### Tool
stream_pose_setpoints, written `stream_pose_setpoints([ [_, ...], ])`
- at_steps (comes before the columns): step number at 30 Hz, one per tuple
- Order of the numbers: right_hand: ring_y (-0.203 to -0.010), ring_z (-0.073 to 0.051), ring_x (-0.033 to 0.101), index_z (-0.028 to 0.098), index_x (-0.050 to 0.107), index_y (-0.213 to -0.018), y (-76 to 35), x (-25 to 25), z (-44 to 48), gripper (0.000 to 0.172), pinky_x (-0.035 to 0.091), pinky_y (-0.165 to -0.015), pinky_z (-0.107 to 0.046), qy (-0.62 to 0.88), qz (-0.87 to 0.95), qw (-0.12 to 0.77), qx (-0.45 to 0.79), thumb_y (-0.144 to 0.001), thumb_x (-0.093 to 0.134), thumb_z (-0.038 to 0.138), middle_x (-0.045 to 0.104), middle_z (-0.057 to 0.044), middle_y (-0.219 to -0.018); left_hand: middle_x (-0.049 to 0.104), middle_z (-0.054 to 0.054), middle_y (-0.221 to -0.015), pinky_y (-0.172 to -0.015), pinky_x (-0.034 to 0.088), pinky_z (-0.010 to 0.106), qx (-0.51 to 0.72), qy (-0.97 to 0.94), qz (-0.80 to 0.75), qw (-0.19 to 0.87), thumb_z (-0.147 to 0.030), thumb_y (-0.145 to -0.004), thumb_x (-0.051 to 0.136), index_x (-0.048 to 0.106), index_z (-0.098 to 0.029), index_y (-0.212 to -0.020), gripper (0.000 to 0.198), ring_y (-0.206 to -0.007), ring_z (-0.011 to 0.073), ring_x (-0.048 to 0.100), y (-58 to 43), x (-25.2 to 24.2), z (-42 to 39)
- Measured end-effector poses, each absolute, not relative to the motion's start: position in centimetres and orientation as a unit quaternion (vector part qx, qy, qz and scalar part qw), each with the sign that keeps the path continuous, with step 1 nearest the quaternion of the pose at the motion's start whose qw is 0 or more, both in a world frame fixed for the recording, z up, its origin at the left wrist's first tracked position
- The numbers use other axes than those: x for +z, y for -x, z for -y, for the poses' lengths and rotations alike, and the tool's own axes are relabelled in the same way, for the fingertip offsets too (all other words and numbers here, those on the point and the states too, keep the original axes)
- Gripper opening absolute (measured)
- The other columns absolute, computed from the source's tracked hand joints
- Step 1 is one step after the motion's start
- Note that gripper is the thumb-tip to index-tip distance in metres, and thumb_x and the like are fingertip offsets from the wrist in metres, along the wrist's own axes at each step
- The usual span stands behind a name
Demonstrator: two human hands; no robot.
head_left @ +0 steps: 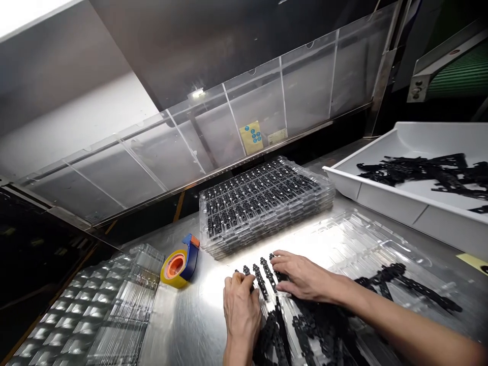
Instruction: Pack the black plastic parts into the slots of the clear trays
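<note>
My left hand point(242, 307) is closed, thumb and fingertips pinched round a narrow black plastic part point(247, 272) at the left end of a short row. My right hand point(303, 277) bends over the row's right end, thumb and fingers around another black part point(281, 277). Between the hands, two more black parts point(268, 270) lie side by side, seemingly in a clear tray mostly hidden from me. A loose heap of black plastic parts point(301, 330) lies just below the hands. My right forearm covers some of it.
A stack of clear trays filled with black parts point(267, 226) stands behind my hands. At left are a tape dispenser point(175, 269) and stacked clear trays point(118, 300). A white bin point(396, 206) of black parts is at right, beside a clear tray point(354, 239).
</note>
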State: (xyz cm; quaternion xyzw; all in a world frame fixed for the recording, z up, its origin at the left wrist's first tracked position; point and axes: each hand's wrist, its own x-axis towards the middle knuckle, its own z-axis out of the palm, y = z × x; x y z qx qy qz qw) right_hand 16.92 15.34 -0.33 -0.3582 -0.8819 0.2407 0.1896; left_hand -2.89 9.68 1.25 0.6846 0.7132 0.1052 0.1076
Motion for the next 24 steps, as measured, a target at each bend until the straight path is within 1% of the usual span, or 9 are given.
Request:
stream_pose_setpoints([
  [2,-0.109,-0.03,0.054,0.014,0.065,-0.101,-17.7,-0.6,-14.2,0.021,0.046,-0.095,-0.047,0.38,0.877,0.196,0.221,-0.086,0.06,0.028,0.063,-0.013,-0.109,0.061,0.004,-0.102,-0.084,0.04,0.032,0.101,-0.691,-0.707,0.107,-0.014,-0.079,0.057,0.069,-0.026,-0.108,0.033,-0.098,0.0226,0.049,2.5,1.2,-10.0],
  [4,-0.102,-0.029,0.056,0.015,0.062,-0.108,-18.4,-1.1,-12.7,0.025,0.049,-0.088,-0.048,0.418,0.864,0.197,0.199,-0.087,0.059,0.027,0.061,-0.014,-0.111,0.06,0.004,-0.1,-0.083,0.04,0.033,0.097,-0.697,-0.703,0.102,-0.017,-0.077,0.061,0.069,-0.027,-0.106,0.031,-0.098,0.0236,0.048,2.2,1.0,-10.7],
  [6,-0.096,-0.028,0.057,0.016,0.062,-0.106,-18.9,-1.5,-11.2,0.025,0.049,-0.086,-0.049,0.45,0.853,0.186,0.187,-0.084,0.063,0.026,0.06,-0.013,-0.108,0.059,0.005,-0.098,-0.083,0.039,0.034,0.095,-0.699,-0.704,0.088,-0.019,-0.076,0.062,0.069,-0.025,-0.102,0.027,-0.097,0.0249,0.047,1.9,0.8,-11.3],
  [9,-0.097,-0.029,0.055,0.017,0.061,-0.102,-18.8,-1.5,-9.8,0.028,0.046,-0.088,-0.05,0.477,0.842,0.168,0.188,-0.076,0.068,0.019,0.059,-0.012,-0.108,0.059,0.007,-0.097,-0.082,0.037,0.037,0.093,-0.698,-0.707,0.06,-0.017,-0.077,0.06,0.07,-0.022,-0.096,0.022,-0.096,0.0262,0.046,1.7,0.4,-11.8],
  [11,-0.096,-0.028,0.055,0.017,0.059,-0.102,-18.4,-1.1,-9.5,0.03,0.046,-0.087,-0.047,0.491,0.832,0.169,0.196,-0.074,0.064,0.011,0.059,-0.011,-0.106,0.059,0.007,-0.096,-0.081,0.037,0.036,0.093,-0.702,-0.704,0.048,-0.016,-0.078,0.058,0.069,-0.021,-0.096,0.021,-0.094,0.0257,0.046,1.4,0.5,-11.6],
  [16,-0.081,-0.02,0.056,0.018,0.057,-0.097,-17.8,0.0,-9.6,0.032,0.047,-0.075,-0.034,0.512,0.79,0.184,0.283,-0.07,0.049,0.001,0.062,-0.004,-0.085,0.06,0.007,-0.096,-0.079,0.037,0.033,0.11,-0.723,-0.681,0.04,-0.015,-0.09,0.042,0.069,-0.022,-0.101,0.03,-0.092,0.0226,0.047,0.0,1.3,-10.6],
  [20,-0.088,-0.02,0.059,0.019,0.062,-0.102,-18.9,0.9,-9.8,0.029,0.047,-0.079,-0.033,0.508,0.722,0.252,0.397,-0.076,0.051,0.011,0.066,-0.004,-0.093,0.063,0.003,-0.103,-0.082,0.038,0.033,0.119,-0.759,-0.634,0.087,-0.013,-0.084,0.049,0.07,-0.025,-0.094,0.027,-0.097,0.0226,0.047,-1.6,1.4,-11.7],
  [22,-0.09,-0.02,0.061,0.019,0.065,-0.096,-20.0,1.7,-10.0,0.02,0.047,-0.08,-0.032,0.5,0.673,0.298,0.456,-0.08,0.054,0.02,0.067,-0.004,-0.097,0.065,0.0,-0.107,-0.084,0.039,0.033,0.117,-0.768,-0.621,0.104,-0.011,-0.077,0.055,0.071,-0.026,-0.09,0.025,-0.1,0.0224,0.047,-2.1,1.1,-12.8],
  [24,-0.084,-0.019,0.061,0.018,0.065,-0.09,-21.1,2.6,-10.4,0.015,0.048,-0.075,-0.03,0.499,0.634,0.342,0.48,-0.082,0.056,0.027,0.068,-0.002,-0.09,0.066,-0.002,-0.106,-0.085,0.039,0.032,0.116,-0.774,-0.612,0.114,-0.012,-0.074,0.058,0.071,-0.027,-0.088,0.024,-0.101,0.0216,0.048,-2.3,0.7,-13.6],
])
